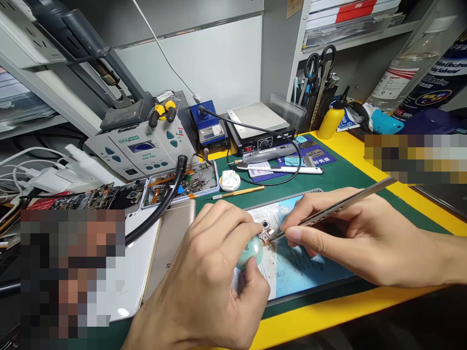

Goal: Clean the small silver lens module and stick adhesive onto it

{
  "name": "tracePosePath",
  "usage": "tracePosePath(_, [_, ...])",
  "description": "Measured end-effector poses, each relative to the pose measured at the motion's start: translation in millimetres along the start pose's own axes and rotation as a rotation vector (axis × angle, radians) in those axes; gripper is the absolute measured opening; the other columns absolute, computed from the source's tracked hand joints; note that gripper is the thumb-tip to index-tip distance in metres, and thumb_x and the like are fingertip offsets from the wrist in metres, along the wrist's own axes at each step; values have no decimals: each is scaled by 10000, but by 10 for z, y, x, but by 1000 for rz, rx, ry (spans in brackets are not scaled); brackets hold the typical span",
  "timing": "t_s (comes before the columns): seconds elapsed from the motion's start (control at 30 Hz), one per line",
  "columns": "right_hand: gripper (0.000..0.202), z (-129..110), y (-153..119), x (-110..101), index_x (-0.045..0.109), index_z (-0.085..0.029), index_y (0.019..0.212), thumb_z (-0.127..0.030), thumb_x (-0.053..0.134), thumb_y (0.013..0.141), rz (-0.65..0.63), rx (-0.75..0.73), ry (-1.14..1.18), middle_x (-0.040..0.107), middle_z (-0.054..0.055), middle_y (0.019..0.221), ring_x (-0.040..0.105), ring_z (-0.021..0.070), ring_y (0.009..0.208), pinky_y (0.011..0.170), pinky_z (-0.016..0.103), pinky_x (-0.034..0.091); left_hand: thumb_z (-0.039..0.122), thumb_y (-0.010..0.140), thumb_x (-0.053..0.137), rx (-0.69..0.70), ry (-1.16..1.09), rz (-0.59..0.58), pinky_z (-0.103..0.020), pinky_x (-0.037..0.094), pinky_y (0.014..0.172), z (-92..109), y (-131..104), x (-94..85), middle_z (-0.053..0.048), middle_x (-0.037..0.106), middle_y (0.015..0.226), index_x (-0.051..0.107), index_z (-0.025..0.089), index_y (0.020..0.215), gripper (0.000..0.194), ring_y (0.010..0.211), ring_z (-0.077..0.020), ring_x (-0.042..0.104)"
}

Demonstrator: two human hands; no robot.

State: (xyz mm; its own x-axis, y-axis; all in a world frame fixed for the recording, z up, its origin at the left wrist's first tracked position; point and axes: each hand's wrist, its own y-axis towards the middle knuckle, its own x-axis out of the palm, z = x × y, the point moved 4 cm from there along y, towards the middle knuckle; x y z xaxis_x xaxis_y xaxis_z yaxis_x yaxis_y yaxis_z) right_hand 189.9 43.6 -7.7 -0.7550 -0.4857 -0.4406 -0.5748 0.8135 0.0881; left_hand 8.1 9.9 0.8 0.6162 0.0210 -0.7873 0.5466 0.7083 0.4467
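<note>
My left hand (215, 262) is closed around a round, translucent teal spool (251, 253), its fingers partly covering it. Just beyond the spool lies a small electronic part (265, 228) with a dark square and silvery metal areas. Copper-coloured strands (267, 241) show beside it, between the spool and the tweezer tips. In my right hand (346, 233) is a pair of metal tweezers (328, 206), pinched between thumb and fingers, tips pointing down-left at the part. Whether the tips touch it I cannot tell. Both hands are over a white and blue work pad (299, 272).
Behind the pad are a gold-handled tool (239, 193), a white-handled brush (284, 168) and a heating plate (260, 126). A grey rework station (146, 146) stands back left, its black hose (164, 204) arching over phone panels (175, 228). A parts tray (182, 182) holds circuit boards.
</note>
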Motion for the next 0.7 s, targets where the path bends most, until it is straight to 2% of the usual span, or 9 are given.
tracePosePath(0.37, [189,-15,-6,2,694,-158,912,-323,608,944,-13,11,15,653,22,644,600,144,558,487,230,470,67,757,553,-7,0,1,-478,464,780,-13,12,10,-138,640,925,686,82,1008,285,876,-271,547])
tracePosePath(0.6, [79,-42,-13,-13,732,-174,939,-216,689,887,-31,-48,41,690,1,728,581,102,590,507,180,465,70,764,549,-23,6,-12,-473,453,769,-4,22,16,-136,624,920,684,86,1011,282,876,-273,538])
tracePosePath(0.7, [88,-48,-23,-13,723,-167,918,-237,673,899,-23,-49,26,674,0,700,573,102,568,492,184,459,71,765,549,-24,5,-17,-476,451,774,-10,29,19,-137,622,923,684,83,1013,283,880,-275,535])
